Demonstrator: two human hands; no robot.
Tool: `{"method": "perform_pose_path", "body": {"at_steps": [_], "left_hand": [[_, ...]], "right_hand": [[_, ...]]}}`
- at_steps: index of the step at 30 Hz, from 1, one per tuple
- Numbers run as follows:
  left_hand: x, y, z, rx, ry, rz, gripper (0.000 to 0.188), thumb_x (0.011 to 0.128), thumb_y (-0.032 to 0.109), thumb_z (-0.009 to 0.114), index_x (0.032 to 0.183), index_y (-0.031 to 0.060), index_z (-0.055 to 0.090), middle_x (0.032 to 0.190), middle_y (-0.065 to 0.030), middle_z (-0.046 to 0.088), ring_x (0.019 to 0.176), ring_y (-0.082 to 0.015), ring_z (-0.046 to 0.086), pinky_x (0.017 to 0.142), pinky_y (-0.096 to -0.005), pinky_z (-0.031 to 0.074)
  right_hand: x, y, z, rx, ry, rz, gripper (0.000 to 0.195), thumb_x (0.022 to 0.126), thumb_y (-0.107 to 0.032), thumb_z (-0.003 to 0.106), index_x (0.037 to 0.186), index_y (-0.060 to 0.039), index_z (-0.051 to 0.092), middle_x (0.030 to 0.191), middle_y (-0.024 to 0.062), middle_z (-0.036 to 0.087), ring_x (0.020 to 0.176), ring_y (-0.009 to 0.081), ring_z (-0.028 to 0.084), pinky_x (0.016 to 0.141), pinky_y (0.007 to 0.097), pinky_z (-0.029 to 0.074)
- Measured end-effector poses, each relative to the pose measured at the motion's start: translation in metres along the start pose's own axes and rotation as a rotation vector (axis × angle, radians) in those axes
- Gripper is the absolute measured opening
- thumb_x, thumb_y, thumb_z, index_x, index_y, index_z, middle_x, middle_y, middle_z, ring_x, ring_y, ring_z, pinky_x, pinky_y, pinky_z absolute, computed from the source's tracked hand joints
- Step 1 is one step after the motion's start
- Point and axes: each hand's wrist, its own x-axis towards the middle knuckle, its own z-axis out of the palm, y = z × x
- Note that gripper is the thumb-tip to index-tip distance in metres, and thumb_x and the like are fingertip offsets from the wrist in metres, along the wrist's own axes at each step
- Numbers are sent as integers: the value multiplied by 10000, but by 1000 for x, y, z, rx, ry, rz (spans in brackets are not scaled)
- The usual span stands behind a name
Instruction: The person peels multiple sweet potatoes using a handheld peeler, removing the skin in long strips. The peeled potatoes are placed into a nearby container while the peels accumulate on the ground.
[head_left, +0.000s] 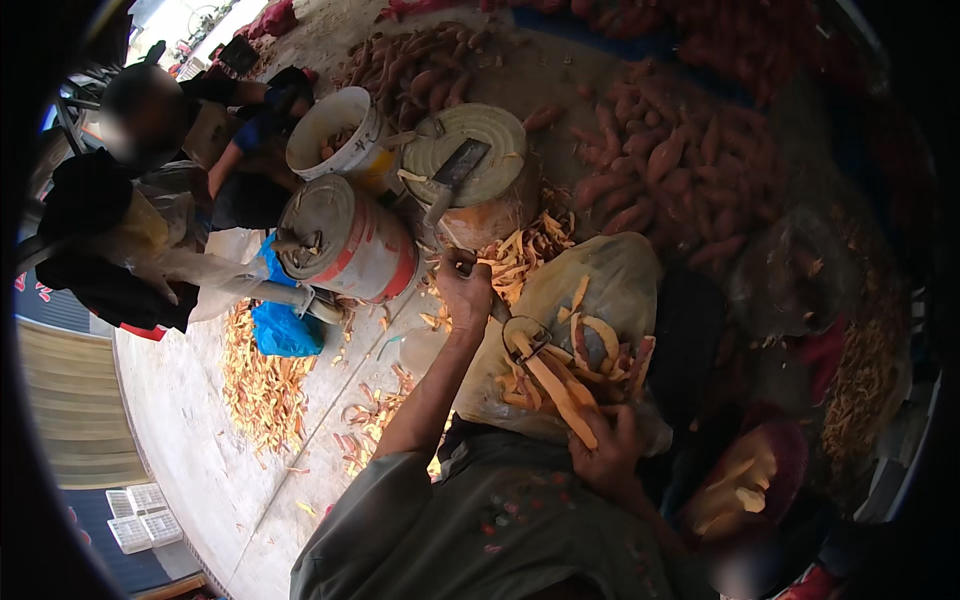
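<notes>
My left hand (463, 291) grips the handle of a peeler with a round metal hoop blade (517, 327). In my right hand (616, 448) is a long, largely peeled sweet potato (564, 394), its flesh orange with a strip of reddish skin. The peeler's hoop lies against the far end of the sweet potato. Beneath both, a clear plastic sheet (600, 262) covers my lap. Curled peelings (600, 341) rest on the sheet around the sweet potato.
A cleaver (461, 163) lies on a lidded drum (499, 127). Beside it stand a red-and-white drum (367, 247) and a white bucket (341, 112). Unpeeled sweet potatoes (667, 161) are heaped on the floor. Peelings (262, 390) cover the left floor. Another person (225, 142) sits at upper left.
</notes>
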Motion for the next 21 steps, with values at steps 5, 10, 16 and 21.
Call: {"method": "perform_pose_path", "body": {"at_steps": [5, 10, 16, 21], "left_hand": [[-5, 3, -8, 10, 86, -42, 114, 630, 19, 520, 723, -14, 463, 606, -56, 456, 553, -117, 418, 509, -263, 359], [-7, 8, 3, -78, 61, -56, 103, 638, 11, 528, 710, -9, 457, 581, -35, 439, 532, -109, 404, 489, -260, 345], [-6, 4, 10, -51, 17, -26, 144, 666, 43, 614, 718, 2, 486, 582, -41, 454, 537, -133, 425, 522, -286, 380], [45, -18, -13, 34, 309, 112, 123, 687, 11, 592, 716, -7, 474, 569, -63, 488, 499, -143, 476, 479, -291, 399]], "right_hand": [[15, 4, -4, 444, 14, 212, 437, 644, -163, 714, 1019, -1, 557, 871, 144, 560, 743, 230, 565, 660, 334, 458], [20, 18, 2, 1531, -334, 1042, 372, 870, -116, 438, 1196, 53, 380, 852, 186, 561, 565, 192, 536, 448, 265, 421], [20, 25, 9, 1625, -483, 1063, 355, 851, -36, 495, 1176, 54, 382, 813, 192, 557, 492, 154, 480, 404, 241, 366], [13, 8, -7, 1430, -381, 959, 322, 847, -25, 521, 1151, 10, 421, 775, 145, 561, 481, 129, 471, 397, 231, 351]]}}
